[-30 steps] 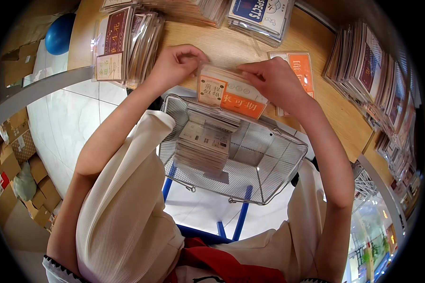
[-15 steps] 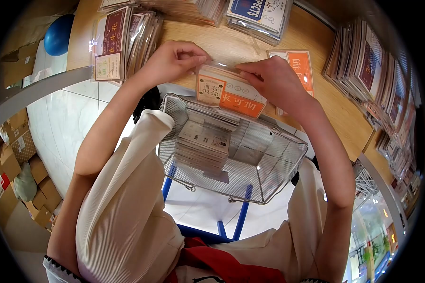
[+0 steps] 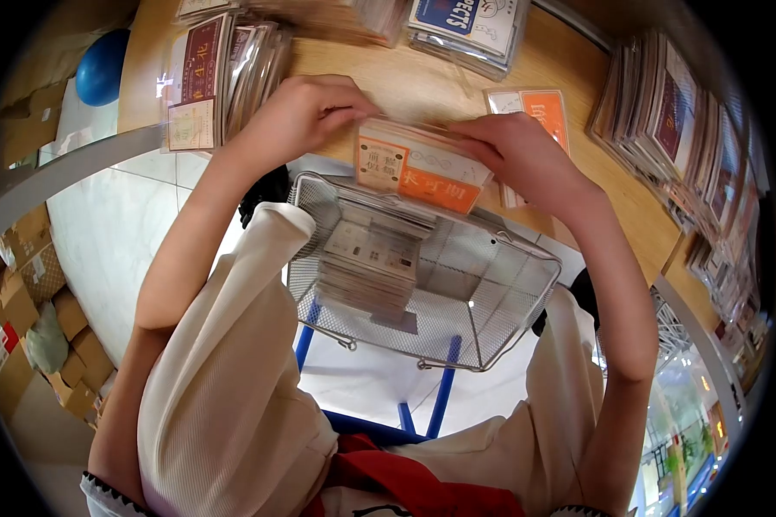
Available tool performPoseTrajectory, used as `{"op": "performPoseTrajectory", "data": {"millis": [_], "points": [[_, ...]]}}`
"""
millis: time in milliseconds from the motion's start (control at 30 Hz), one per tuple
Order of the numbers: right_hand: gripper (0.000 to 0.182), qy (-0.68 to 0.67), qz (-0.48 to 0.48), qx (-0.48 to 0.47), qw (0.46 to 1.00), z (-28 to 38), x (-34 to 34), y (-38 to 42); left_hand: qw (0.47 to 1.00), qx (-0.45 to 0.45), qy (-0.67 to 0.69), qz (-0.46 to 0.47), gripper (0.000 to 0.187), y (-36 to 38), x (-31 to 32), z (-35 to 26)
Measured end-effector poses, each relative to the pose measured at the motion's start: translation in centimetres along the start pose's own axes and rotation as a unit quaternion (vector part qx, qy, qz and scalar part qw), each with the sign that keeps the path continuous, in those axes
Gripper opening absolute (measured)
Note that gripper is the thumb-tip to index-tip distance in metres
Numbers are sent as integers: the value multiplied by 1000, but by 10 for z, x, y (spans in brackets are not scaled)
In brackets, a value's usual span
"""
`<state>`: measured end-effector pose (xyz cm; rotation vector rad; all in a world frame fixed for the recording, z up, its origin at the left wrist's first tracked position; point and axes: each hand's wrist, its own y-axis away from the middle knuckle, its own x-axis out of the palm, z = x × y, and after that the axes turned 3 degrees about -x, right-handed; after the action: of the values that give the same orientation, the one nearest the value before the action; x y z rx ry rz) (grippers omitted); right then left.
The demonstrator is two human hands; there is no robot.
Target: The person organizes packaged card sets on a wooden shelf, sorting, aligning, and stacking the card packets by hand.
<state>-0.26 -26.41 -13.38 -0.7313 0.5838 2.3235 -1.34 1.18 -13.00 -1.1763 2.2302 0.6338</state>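
though blurred, orange-and-white packet point(image 3: 422, 169) below left fingers point(image 3: 348, 114) and right fingers point(image 3: 485, 132), both clamped on its upper edge

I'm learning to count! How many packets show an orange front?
2: one packet between the left hand and right hand, another on the table, partly behind the right hand. More may hide in the stacks.
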Motion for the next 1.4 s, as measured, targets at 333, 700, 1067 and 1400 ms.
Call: {"op": "performPoseTrajectory", "data": {"millis": [333, 700, 1067, 1400], "points": [[19, 17, 46, -22, 999, -8, -12, 9, 994, 42, -104, 14, 23, 1, -4, -6], [33, 33, -97, -75, 992, -9, 33, 27, 980, 118, -146, -60, 35, 14, 27, -4], [41, 19, -185, -43, 982, -16, 55, 29, 988, 86, -121, -50, 53, 21, 40, 10], [43, -145, -163, 81, 973, -25, 55, 31, 998, -36, 48, 17, 63, 18, 47, 18]]}}
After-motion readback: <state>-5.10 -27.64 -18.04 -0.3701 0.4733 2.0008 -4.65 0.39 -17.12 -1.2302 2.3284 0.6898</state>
